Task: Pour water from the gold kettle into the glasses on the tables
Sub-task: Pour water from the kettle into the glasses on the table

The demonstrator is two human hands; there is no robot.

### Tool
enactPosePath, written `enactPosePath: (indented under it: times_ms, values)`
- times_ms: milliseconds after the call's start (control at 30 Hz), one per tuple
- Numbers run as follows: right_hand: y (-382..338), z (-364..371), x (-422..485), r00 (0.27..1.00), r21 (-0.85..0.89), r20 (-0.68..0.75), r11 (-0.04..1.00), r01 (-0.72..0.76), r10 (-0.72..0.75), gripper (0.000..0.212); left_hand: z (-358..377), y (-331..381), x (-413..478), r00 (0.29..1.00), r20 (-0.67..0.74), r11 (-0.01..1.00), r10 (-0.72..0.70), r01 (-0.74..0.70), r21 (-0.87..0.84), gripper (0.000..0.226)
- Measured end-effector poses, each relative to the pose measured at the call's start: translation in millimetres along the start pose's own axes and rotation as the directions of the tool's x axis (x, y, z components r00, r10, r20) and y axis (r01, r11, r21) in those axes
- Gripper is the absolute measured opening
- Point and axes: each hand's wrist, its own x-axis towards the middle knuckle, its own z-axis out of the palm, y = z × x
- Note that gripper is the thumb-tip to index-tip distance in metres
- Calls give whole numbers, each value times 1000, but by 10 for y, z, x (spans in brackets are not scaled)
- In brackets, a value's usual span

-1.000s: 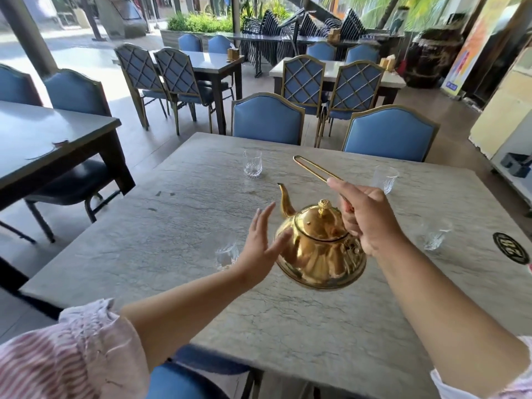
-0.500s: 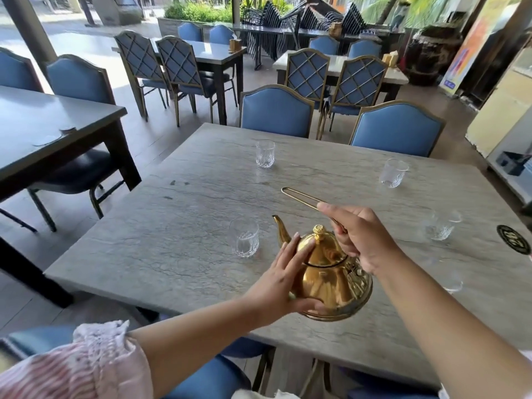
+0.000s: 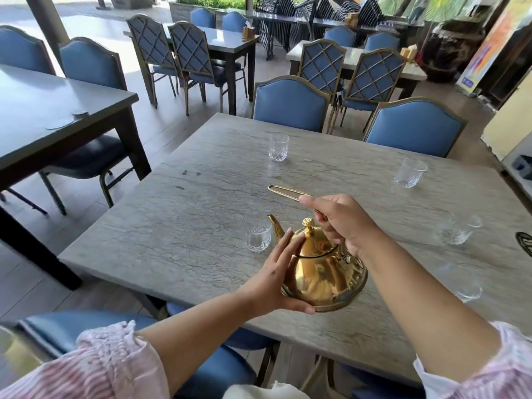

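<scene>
Grey veined table [image 3: 172, 240] (stone-look top) bearing 5 clear glasses: patterned glass [image 3: 278, 147] farthest; 2nd glass [image 3: 410, 172] right of it; 3rd glass [image 3: 257, 235] nearer than it; 4th glass [image 3: 457, 228] and 5th glass [image 3: 460, 283] nearer, rightward of it.

I am in a restaurant. Many tables [image 3: 230, 43] stand here with blue chairs [image 3: 290, 106] round them. The table [image 3: 187, 226] by me has glasses [image 3: 278, 146] set out on it. Far tables have small napkin boxes [image 3: 248, 32] on top. Green plants [image 3: 213, 0] grow at the far side.
</scene>
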Motion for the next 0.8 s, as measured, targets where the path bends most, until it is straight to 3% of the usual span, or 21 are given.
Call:
enactPosePath:
  times_ms: [800]
  values:
    - [-300,140,229,992,-241,100,969,-48,74,37,-20,-5,3,998,-5,983,-58,56,-174,116]
